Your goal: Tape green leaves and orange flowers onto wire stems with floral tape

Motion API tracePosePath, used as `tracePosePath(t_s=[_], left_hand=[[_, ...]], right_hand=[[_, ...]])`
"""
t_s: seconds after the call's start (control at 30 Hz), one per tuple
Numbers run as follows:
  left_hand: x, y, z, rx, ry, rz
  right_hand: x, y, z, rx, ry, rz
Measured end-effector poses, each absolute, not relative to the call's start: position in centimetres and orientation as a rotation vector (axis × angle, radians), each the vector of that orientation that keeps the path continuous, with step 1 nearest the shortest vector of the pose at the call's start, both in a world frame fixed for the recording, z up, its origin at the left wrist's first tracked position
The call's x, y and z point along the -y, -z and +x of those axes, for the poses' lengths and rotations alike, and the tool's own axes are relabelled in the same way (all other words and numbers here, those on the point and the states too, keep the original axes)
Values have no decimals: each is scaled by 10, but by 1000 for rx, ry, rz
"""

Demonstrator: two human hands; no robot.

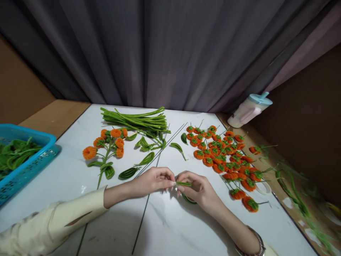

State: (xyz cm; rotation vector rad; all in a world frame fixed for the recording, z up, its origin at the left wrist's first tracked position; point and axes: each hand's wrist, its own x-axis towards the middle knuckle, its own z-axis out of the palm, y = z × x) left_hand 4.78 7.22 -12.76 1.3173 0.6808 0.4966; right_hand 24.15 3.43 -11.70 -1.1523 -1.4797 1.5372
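Close together over the front middle of the white table, my two hands work on a short green pipe cleaner piece [184, 184]. My left hand [156, 180] pinches its left end between thumb and fingertips. Curled around the other end, my right hand [198, 187] grips it too. Partly hidden below the right hand is a dark green ring-shaped thing [188, 199], perhaps a tape roll. Green pipe cleaner leaves [147, 158] lie just beyond my hands, with a dark green leaf [129, 173] near my left wrist. Thin dark wires [170, 139] lie behind them.
Orange pipe cleaner pumpkins [217, 156] with green tops spread at right. A finished-looking orange branch [106, 156] lies at left, below a bundle of green stems [135, 119]. A blue basket [50, 142] holds green pieces; a lidded cup [249, 110] stands back right.
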Motion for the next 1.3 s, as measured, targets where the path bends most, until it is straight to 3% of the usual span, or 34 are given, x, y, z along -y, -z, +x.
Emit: tracePosePath(t_s=[0.4, 1.3], left_hand=[[-73, 126, 49, -715, -516, 1178], [-72, 125, 49, -791, -583, 1271]], right_hand=[[-37, 113, 244, 1258, -1763, -1200], [-34, 109, 237, 1351, -1589, -1300]])
